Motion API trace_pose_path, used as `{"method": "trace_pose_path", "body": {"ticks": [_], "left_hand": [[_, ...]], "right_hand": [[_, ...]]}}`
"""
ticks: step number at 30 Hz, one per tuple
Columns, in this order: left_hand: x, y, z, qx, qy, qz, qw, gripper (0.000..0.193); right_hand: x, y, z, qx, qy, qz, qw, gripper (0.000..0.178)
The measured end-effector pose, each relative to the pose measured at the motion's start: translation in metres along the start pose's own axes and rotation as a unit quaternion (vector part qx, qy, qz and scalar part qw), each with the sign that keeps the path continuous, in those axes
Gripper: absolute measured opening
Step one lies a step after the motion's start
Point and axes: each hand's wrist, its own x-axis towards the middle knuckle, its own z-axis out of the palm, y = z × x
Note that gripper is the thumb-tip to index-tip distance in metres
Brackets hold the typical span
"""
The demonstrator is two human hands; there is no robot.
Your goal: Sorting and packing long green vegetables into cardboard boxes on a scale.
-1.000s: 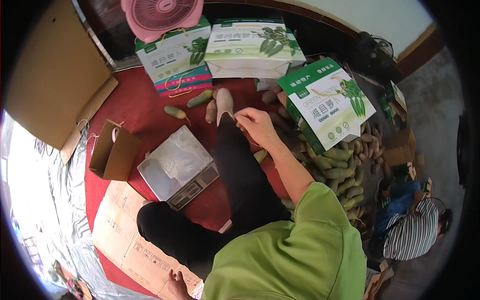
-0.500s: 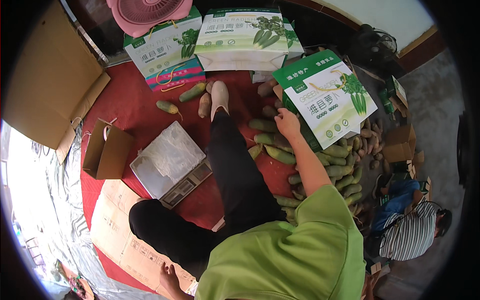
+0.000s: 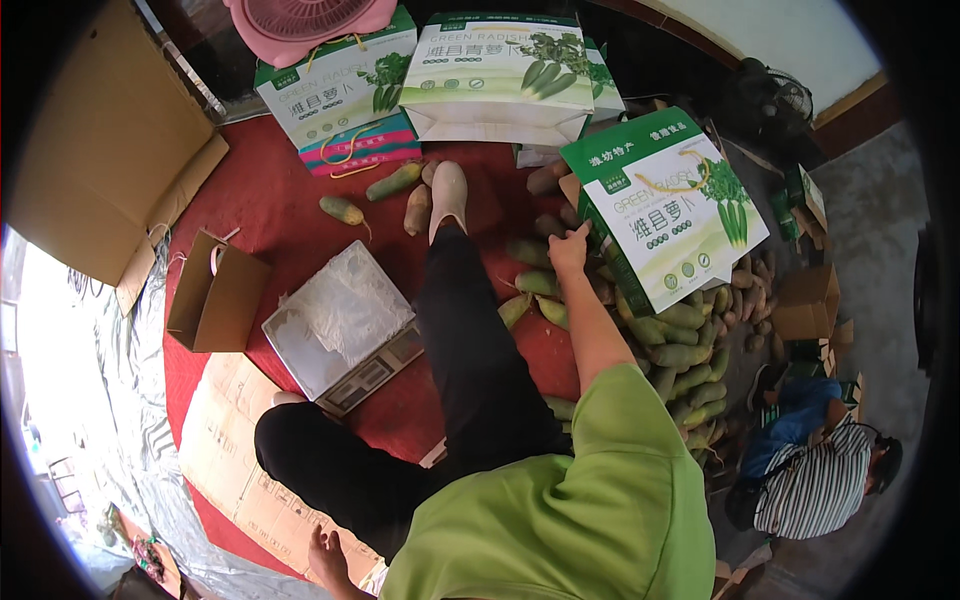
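My right hand [image 3: 570, 249] reaches forward beside the left edge of a white-and-green gift carton [image 3: 668, 215] that lies tilted on a heap of green radishes [image 3: 683, 355]. One finger points toward the carton's edge; whether it touches is hard to tell, and I see nothing held. Darker, brownish roots [image 3: 548, 226] lie just left of the fingertips. My left hand [image 3: 326, 556] hangs low by my bent knee, fingers apart, above a flattened cardboard sheet [image 3: 250, 480]. A weighing scale [image 3: 335, 335] under clear plastic sits on the red floor cover, left of my outstretched leg.
More gift cartons [image 3: 495, 80] stand at the back, a pink fan [image 3: 295, 22] on one. Loose radishes [image 3: 342, 210] lie near my shoe [image 3: 449, 195]. An open brown box [image 3: 215, 295] is at left. Someone in a striped shirt [image 3: 820, 480] is at right, a black fan [image 3: 770, 100] behind.
My right hand has shifted slightly left relative to the gift carton, and a finger now points out to the right. The view has turned a little. My left hand stays low.
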Motion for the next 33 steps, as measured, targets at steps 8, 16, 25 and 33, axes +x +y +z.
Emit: {"method": "trace_pose_path", "body": {"ticks": [8,16,25,33], "left_hand": [[0.014,-0.007,-0.002,-0.005,0.01,0.013,1.0,0.041],[0.033,-0.026,0.005,-0.02,-0.003,0.037,0.999,0.04],[0.068,-0.002,-0.016,-0.077,0.042,0.088,0.992,0.034],[0.108,-0.023,-0.034,-0.199,-0.055,0.041,0.978,0.042]], "right_hand": [[0.059,0.036,0.01,-0.013,0.068,-0.03,0.997,0.087],[0.014,-0.069,-0.078,0.269,0.059,-0.032,0.961,0.045],[0.012,-0.123,-0.221,0.351,0.152,-0.058,0.922,0.052],[-0.001,-0.145,-0.313,0.469,0.182,-0.114,0.857,0.04]]}}
